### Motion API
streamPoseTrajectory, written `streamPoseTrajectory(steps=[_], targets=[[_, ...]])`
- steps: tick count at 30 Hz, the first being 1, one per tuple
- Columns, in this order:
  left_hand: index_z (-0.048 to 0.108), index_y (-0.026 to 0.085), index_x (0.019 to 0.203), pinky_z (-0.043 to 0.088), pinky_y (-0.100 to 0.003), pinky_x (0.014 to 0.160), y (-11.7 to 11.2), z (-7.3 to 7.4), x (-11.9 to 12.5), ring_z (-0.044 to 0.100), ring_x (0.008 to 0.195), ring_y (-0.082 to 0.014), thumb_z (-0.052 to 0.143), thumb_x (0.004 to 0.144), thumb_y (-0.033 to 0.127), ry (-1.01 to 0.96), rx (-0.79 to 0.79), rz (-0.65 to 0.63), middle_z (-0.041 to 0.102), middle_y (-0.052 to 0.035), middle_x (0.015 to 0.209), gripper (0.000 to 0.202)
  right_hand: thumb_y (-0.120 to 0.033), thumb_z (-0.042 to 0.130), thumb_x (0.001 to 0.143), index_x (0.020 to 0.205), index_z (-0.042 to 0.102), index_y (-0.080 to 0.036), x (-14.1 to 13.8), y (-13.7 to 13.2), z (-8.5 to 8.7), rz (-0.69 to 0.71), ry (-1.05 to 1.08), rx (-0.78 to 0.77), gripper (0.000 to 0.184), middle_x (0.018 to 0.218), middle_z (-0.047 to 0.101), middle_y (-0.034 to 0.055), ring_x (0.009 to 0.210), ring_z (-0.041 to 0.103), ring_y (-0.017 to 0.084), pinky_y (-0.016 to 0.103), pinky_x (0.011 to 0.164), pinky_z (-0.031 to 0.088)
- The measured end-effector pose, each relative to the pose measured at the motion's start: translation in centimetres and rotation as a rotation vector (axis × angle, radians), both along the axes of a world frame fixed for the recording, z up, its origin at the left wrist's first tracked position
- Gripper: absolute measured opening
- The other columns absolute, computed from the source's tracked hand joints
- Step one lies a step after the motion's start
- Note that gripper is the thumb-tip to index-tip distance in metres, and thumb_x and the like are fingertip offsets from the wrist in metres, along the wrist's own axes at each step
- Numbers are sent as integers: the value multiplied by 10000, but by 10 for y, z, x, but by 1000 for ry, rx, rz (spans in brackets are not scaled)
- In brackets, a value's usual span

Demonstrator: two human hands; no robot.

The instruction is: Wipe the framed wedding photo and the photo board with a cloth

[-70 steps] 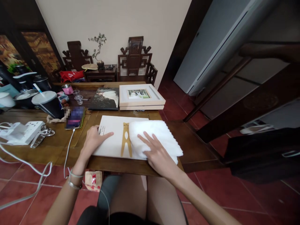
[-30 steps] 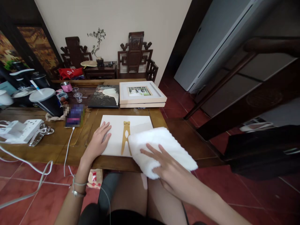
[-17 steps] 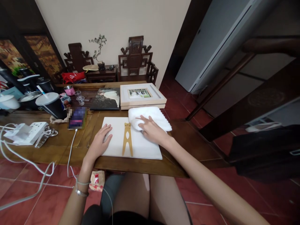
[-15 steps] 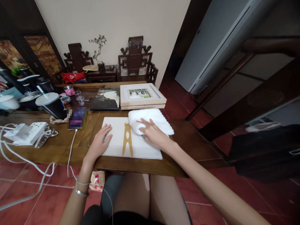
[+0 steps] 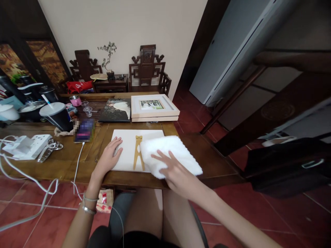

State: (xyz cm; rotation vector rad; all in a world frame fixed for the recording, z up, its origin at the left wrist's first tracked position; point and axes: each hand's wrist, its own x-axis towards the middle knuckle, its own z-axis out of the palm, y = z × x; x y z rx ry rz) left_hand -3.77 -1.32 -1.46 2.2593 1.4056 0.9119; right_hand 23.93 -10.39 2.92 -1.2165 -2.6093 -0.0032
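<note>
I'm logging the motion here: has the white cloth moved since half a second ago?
Yes. Judged against the framed picture, the white cloth under the right hand has moved away from it, toward the person.

One head-worn camera looks forward and down from above the lap (image 5: 149,213), close to the front edge of the bench (image 5: 88,155). The view reaches over the far edge to a chair (image 5: 148,63) and the wall (image 5: 150,20), cutting off the bench's left end.
</note>
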Motion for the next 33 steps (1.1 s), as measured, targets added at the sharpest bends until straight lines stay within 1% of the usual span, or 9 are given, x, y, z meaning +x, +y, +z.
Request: streamPoseTrajectory(steps=[6, 9, 12, 16, 19, 22, 24, 26, 33], targets=[[605, 158, 1205, 326, -482, 1130, 0, 2, -1, 425, 1352, -250, 447, 914, 357, -4, 4, 5, 561, -136, 1361, 386, 73, 426, 698, 920, 664, -114, -8, 86, 0, -143, -51, -65, 375, 1413, 486, 187, 1385, 316, 347, 613, 1061, 343], [607, 159, 1201, 328, -489, 1127, 1, 1, -1, 434, 1346, -252, 454, 913, 361, -3, 7, 5, 567, -136, 1355, 384, 58, 424, 727, 1023, 650, -90, -10, 101, -7, -181, -52, -61, 401, 1429, 461, 203, 1386, 304, 363, 643, 1062, 309], [609, 141, 1198, 321, -478, 1133, 1, 0, -1, 429, 1349, -254, 461, 910, 359, -8, 3, 7, 567, -146, 1353, 390, 50, 461, 702, 969, 670, -129, -8, 82, -15, -155, -47, -57, 384, 1415, 486, 176, 1393, 290, 360, 644, 1078, 289], [607, 139, 1201, 321, -480, 1132, 2, 0, -1, 427, 1351, -258, 461, 908, 353, -16, 3, 6, 564, -150, 1355, 391, 54, 497, 638, 863, 685, -198, -3, 16, -21, -45, 8, -29, 386, 1406, 511, 112, 1405, 277, 338, 631, 1113, 248], [608, 152, 1200, 324, -488, 1129, 1, 1, -1, 431, 1348, -258, 460, 907, 357, -16, 14, 1, 570, -141, 1350, 388, 62, 482, 604, 852, 688, -196, 0, -30, -15, 12, 36, -54, 413, 1428, 489, 110, 1406, 274, 327, 611, 1115, 271], [607, 147, 1201, 325, -485, 1130, 0, 1, -1, 429, 1349, -257, 459, 909, 366, -15, 13, 3, 567, -142, 1353, 394, 74, 442, 573, 776, 681, -186, 2, -45, -7, 19, 40, -76, 406, 1432, 485, 113, 1406, 272, 322, 597, 1115, 286], [603, 144, 1209, 325, -484, 1131, 0, 1, 0, 431, 1348, -258, 459, 912, 372, -11, 10, 6, 559, -143, 1362, 401, 85, 425, 569, 721, 666, -186, 2, -36, -3, 4, 46, -73, 393, 1423, 494, 112, 1403, 287, 312, 591, 1123, 277], [597, 144, 1222, 318, -477, 1137, -1, 2, 0, 422, 1354, -254, 457, 917, 368, -8, 8, 6, 549, -139, 1374, 404, 96, 412, 577, 695, 651, -185, 2, -14, -2, -23, 53, -58, 387, 1405, 511, 119, 1392, 316, 307, 595, 1120, 278], [588, 143, 1238, 309, -460, 1146, -2, 5, 1, 419, 1357, -240, 455, 924, 351, 2, -13, 6, 545, -134, 1379, 400, 61, 427, 682, 869, 630, -131, -1, 94, -8, -150, -3, -76, 336, 1371, 516, 209, 1372, 345, 333, 605, 1060, 328]])
